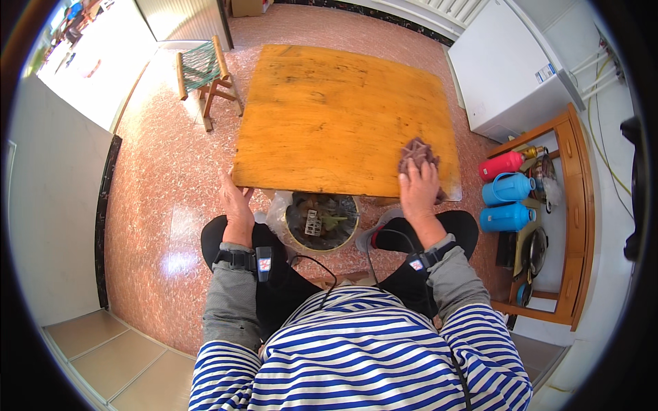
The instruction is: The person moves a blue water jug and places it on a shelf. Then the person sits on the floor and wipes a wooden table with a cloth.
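A low wooden table (pixel 339 123) with a worn orange-yellow top stands before me. On its near right part, my right hand (pixel 420 187) presses down on a bunched brownish-purple cloth (pixel 417 150). Some of the cloth shows past the hand near the front edge. My left hand (pixel 237 205) grips the table's near left corner, its fingertips partly hidden by the edge. Below the front edge, between my knees, sits a round bin (pixel 354 234) lined with a plastic bag (pixel 277 213). Inside the bin lie dark refuse and a small light-coloured tray-like piece (pixel 312 223).
A folding stool (pixel 205 72) with a green cord seat stands left of the table. To the right, a wooden cabinet frame (pixel 576 226) lies by a pink flask (pixel 501 165), two blue flasks (pixel 509 217) and pot lids. A white appliance (pixel 514 67) stands at back right.
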`<state>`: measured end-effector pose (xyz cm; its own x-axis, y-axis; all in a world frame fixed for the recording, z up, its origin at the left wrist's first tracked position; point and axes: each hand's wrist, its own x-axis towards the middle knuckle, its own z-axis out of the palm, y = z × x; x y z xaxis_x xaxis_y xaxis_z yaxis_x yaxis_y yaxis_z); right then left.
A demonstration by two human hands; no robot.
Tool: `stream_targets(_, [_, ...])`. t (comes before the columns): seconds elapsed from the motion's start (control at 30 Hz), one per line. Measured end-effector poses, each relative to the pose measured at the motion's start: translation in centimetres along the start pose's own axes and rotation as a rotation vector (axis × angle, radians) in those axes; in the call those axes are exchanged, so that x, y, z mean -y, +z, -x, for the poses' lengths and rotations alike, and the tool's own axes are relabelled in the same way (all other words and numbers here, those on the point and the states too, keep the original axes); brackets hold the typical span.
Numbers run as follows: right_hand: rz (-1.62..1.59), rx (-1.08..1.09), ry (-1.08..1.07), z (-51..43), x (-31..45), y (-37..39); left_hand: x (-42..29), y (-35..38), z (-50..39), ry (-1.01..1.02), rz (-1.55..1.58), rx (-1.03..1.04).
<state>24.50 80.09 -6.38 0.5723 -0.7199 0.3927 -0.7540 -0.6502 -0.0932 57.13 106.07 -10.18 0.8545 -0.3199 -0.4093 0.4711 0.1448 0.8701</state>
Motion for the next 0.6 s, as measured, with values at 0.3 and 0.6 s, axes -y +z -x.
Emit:
stream_targets(0.3, [-0.218,0.124,-0.352,-2.3,21.3,1.9,-2.0,-0.7,0.3,-0.086,0.120,0.010])
stream_targets(0.6, [-0.447,0.102,-0.688,-4.0,34.6,5.3,-0.2,-2.4,-2.0,0.003,0.310,0.054])
